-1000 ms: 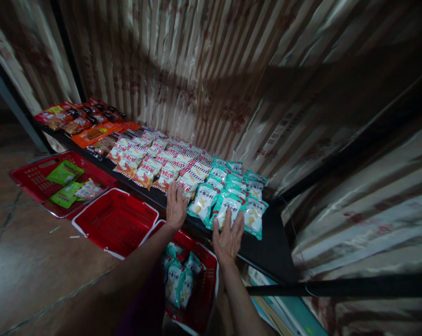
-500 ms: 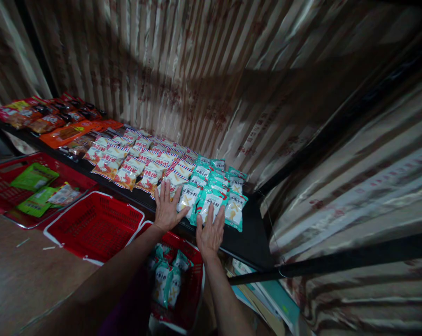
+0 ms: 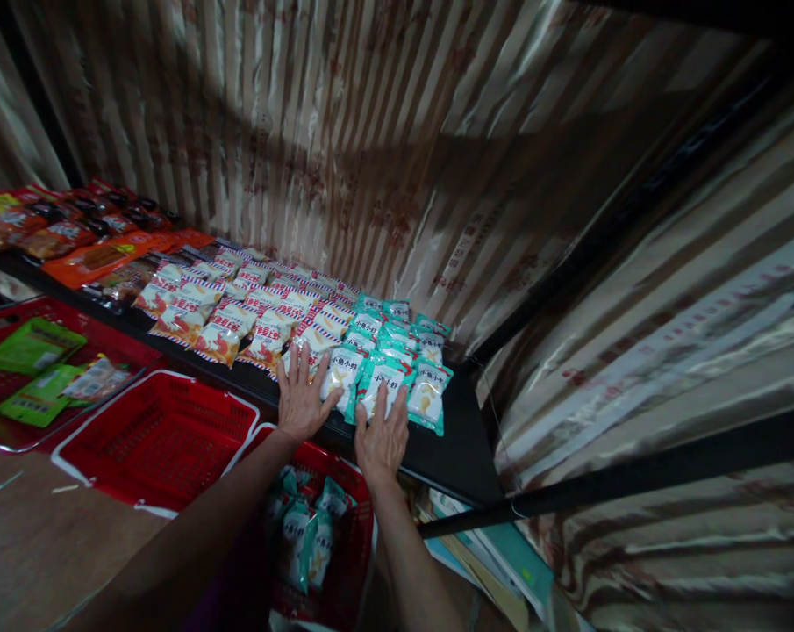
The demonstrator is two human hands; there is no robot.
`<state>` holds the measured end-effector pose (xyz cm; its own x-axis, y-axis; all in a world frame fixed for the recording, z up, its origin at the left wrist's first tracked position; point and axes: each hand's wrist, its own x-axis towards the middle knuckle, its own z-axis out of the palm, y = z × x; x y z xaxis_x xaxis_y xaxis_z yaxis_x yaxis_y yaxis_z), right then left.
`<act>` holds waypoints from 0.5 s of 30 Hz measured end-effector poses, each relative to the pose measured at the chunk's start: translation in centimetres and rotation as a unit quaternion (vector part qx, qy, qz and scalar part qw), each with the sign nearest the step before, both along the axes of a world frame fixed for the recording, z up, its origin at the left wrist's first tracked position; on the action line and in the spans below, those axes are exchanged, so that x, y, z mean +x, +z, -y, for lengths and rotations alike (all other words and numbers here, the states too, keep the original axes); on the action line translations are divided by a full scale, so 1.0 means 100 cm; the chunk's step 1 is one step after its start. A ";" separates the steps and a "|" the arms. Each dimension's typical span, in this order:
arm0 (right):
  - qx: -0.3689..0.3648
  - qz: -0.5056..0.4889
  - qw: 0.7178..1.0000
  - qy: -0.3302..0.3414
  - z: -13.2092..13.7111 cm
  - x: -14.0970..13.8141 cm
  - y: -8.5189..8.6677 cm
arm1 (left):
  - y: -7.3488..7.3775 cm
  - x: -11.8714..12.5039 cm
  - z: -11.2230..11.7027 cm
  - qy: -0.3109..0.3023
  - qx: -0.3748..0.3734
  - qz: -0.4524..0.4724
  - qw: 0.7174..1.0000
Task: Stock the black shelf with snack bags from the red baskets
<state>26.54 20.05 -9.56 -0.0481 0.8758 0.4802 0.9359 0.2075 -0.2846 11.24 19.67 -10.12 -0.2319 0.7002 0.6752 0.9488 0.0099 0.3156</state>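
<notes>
Rows of teal-and-white snack bags (image 3: 429, 386) lie at the right part of a black shelf (image 3: 459, 443). Beside them on the left are white snack bags with red lettering and striped edges (image 3: 265, 333). My left hand (image 3: 301, 395) is spread at the front edge, its fingers over the lower end of a striped bag and its thumb by a teal bag. With fingers stretched out, my right hand (image 3: 382, 439) rests its fingertips on the front middle teal bag (image 3: 383, 379). Neither hand is closed round anything.
Below the shelf stand a red basket with teal bags (image 3: 363, 535), a bare red basket (image 3: 166, 439) and one holding green packets (image 3: 32, 347). Orange and red snack packs (image 3: 100, 254) fill the shelf's left. Black posts (image 3: 607, 478) and striped curtains (image 3: 344, 114) border it.
The view has shifted slightly, so the shelf and baskets sit a little further left. Both hands keep nearly the same place and pose against the bags.
</notes>
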 end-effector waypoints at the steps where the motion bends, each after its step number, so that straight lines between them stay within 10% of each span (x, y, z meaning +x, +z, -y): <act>1: -0.002 0.001 1.000 0.001 0.000 0.000 0.000 | 0.000 0.000 0.000 -0.001 0.000 -0.001 1.000; 15: -0.023 0.014 1.000 -0.005 -0.003 -0.002 0.003 | 0.001 0.001 0.000 -0.010 -0.004 0.010 1.000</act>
